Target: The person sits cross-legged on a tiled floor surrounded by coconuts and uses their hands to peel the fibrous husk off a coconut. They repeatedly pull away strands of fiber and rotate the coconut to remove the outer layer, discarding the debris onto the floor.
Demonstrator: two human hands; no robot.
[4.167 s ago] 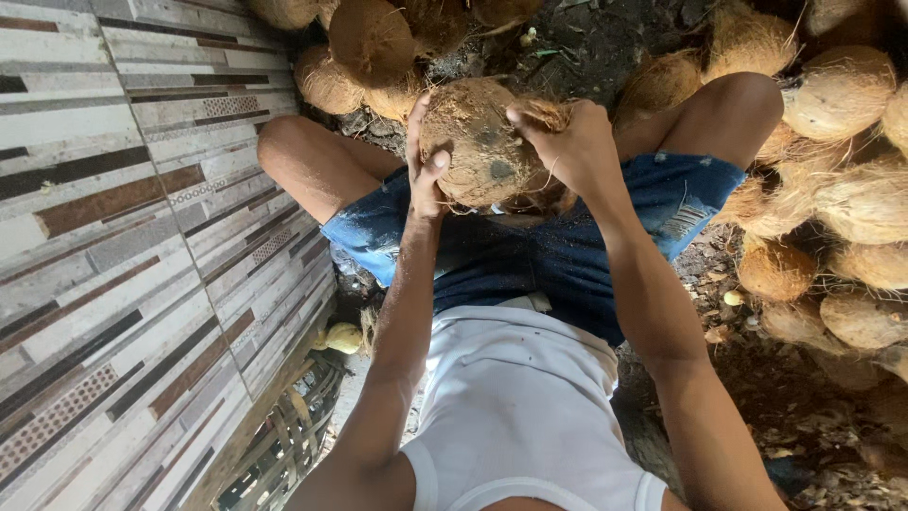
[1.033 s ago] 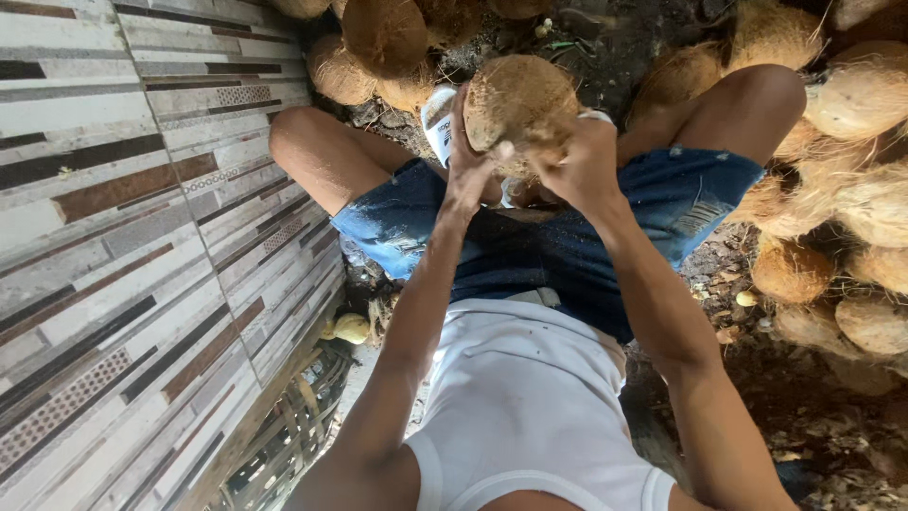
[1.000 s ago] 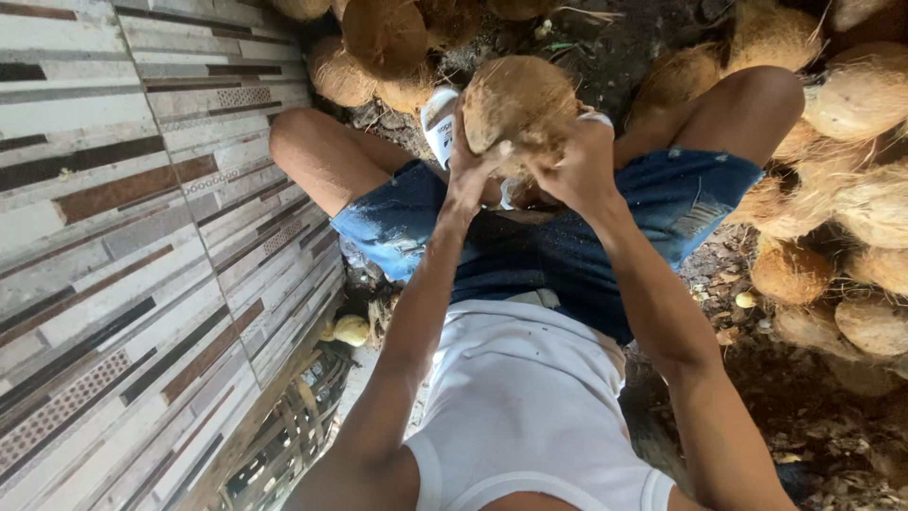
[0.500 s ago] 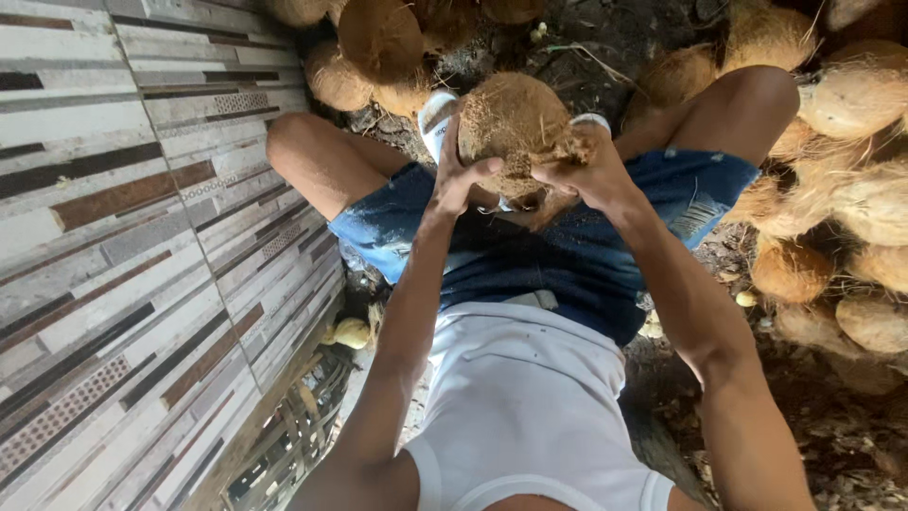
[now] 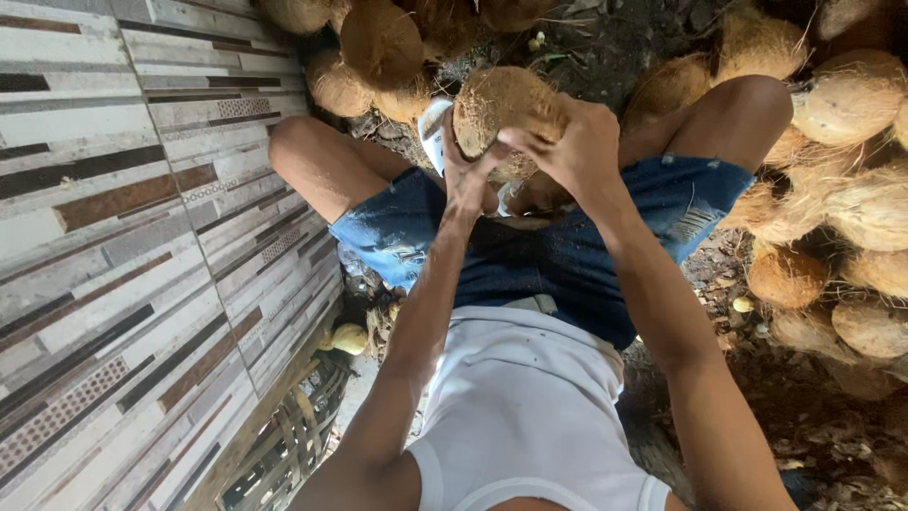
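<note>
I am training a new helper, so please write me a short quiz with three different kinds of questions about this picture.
1. True or false: both hands grip one husked coconut above the lap.
2. Multiple choice: what lies at the right of the picture? A) a pile of coconuts B) a stack of bricks C) a water bucket
3. Fill in: the surface at the left of the picture is a striped ____ wall.

Key
1. True: the left hand holds it from below and the right hand from the side, fingers on the husk.
2. A
3. tiled
</note>
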